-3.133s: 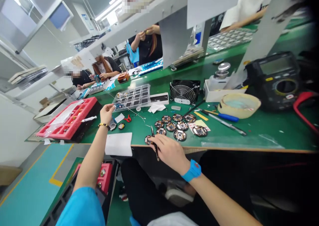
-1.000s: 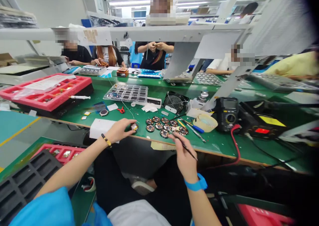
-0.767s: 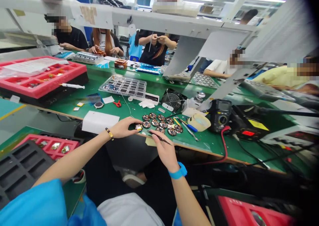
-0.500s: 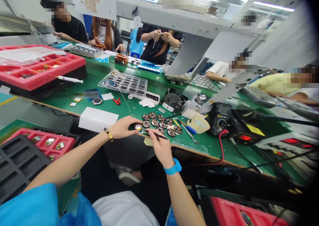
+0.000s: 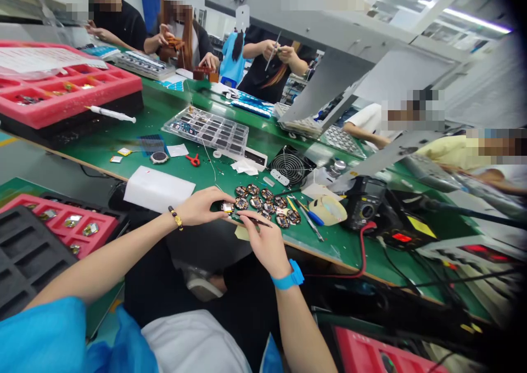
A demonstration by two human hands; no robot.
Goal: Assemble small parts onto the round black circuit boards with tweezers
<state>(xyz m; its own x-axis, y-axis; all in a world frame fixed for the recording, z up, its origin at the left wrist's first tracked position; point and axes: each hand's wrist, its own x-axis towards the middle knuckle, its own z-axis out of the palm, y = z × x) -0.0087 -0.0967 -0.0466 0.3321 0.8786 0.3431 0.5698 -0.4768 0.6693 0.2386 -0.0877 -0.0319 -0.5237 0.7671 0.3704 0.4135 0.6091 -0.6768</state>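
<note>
My left hand (image 5: 201,205) grips a small round circuit board (image 5: 227,207) at the bench's front edge, thumb and fingers curled about its left side. A pale, yellow-edged part sits on that board. In my right hand (image 5: 265,241) is a pair of dark tweezers (image 5: 262,222), pinched between thumb and fingers. Their tips point left, close by the board; whether they touch it I cannot tell. Just beyond both hands lies a cluster of similar round circuit boards (image 5: 256,202) on the green mat (image 5: 164,184).
Behind the boards are a clear compartment tray (image 5: 209,131) and a black fan (image 5: 290,167). A white foam block (image 5: 158,189) lies left, near red trays (image 5: 78,219). To the right stand a multimeter (image 5: 366,203) and cables. Co-workers sit across the bench.
The view has shifted slightly. Both hands stay at the same board, the tweezers still beside it. Across the bench, a co-worker's hand has lifted an orange-brown item.
</note>
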